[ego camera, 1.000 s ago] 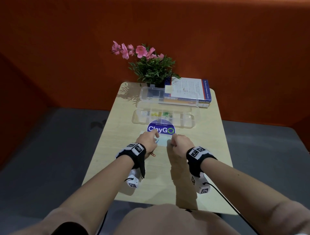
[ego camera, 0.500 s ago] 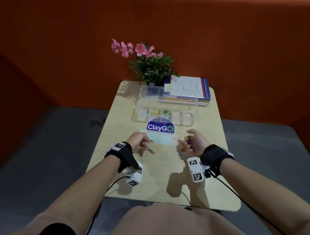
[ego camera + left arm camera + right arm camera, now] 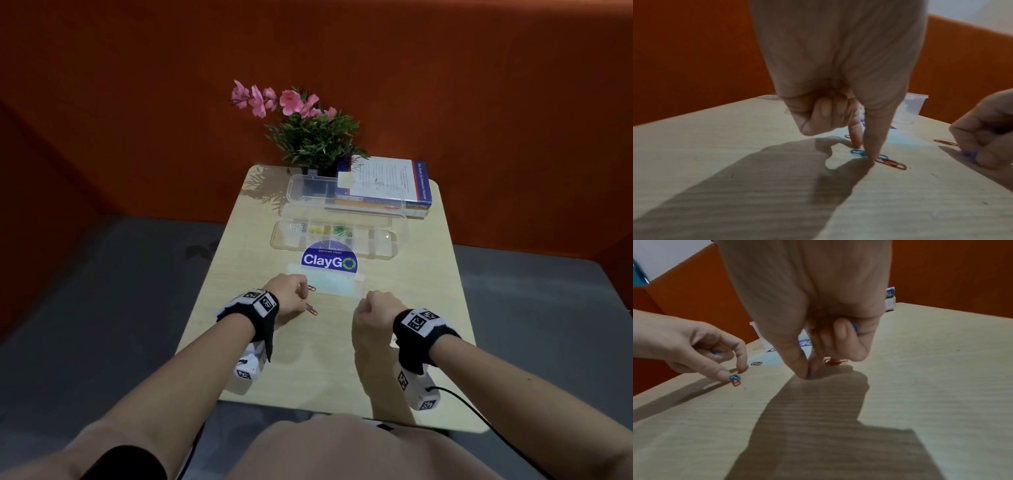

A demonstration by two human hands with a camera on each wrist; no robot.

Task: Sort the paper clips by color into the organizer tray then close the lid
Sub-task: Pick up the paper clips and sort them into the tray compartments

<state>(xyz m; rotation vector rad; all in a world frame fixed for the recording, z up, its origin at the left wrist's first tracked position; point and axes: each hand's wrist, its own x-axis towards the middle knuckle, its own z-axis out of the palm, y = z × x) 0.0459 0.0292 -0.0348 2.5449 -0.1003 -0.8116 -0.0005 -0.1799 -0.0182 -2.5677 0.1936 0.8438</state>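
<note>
Left hand [image 3: 838, 81] thumb and forefinger pinching down on blue clip [image 3: 857, 152] flat on table [image 3: 735, 194]; long axis crosswise to fingers, red clip [image 3: 893, 164] touching its end. Right hand [image 3: 807, 305] pinching another blue clip [image 3: 811, 374], one more curled in palm. Organizer tray [image 3: 337, 236] beyond, lid open.

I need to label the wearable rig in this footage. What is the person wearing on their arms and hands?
The forearms and hands are bare. Each wrist has a black wristband topped by a white plate with black square-pattern markers. Under each wrist hangs a white camera block with similar markers, trailing a thin black cable. A dark sleeve edge shows on the left upper arm.
</note>
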